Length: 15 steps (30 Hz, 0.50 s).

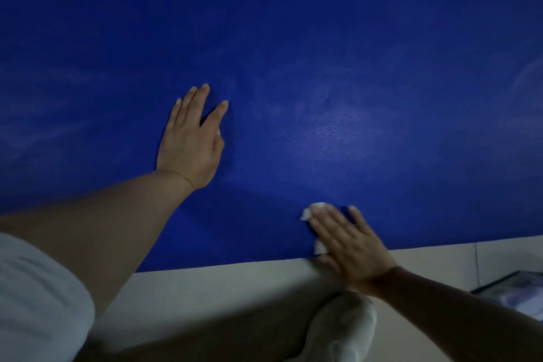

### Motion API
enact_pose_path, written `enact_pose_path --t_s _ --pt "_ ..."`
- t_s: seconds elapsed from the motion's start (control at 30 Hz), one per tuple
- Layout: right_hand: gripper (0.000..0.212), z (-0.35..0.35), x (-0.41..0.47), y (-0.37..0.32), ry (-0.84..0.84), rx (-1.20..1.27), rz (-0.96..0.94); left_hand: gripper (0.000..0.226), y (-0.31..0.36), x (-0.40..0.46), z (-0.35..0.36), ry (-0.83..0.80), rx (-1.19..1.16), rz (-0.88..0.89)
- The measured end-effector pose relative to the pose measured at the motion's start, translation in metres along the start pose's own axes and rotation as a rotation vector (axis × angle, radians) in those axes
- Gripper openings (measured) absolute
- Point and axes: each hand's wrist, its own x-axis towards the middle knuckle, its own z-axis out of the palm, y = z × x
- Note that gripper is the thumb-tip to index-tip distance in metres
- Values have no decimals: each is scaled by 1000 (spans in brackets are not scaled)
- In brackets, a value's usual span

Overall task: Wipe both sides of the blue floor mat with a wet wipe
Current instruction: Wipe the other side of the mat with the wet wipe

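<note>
**Wiping close to the mat's near edge**

The right hand (pixel 349 244) presses a wet wipe (pixel 316 213) flat under straight fingers, just inside the near edge of the blue floor mat (pixel 323 53). The left hand (pixel 191 141), fingers spread, braces the mat further in; a white scrap shows at its thumb. A stroke toward the floor (pixel 235 282) could slip off or curl the edge. Open mat lies beyond both hands.

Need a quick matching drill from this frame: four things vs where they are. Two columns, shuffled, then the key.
Things:
1. left hand
2. right hand
3. wet wipe
4. white sock

Places:
A. on the pale floor, below the mat's near edge
B. flat on the blue mat, far from its near edge
C. pressed under fingers, poking out past them
D. at the mat's near edge, pressing the wipe

Pairs: 1-B, 2-D, 3-C, 4-A
</note>
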Motion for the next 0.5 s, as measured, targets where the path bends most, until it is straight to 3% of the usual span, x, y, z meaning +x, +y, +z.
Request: enact_pose_path --t_s 0.13,0.2,0.37,0.5 --pt "63 -1 -37 23 -133 116 330 49 1 1 2 0 9 -9" --pt "67 -1 -18 -4 -71 173 468 49 1 0 3 -1 17 -9" --pt "66 -21 76 -109 67 279 349 47 0 0 4 -10 21 -9" --pt "62 -20 73 -83 123 321 383 49 -1 2 4 -25 30 -2"
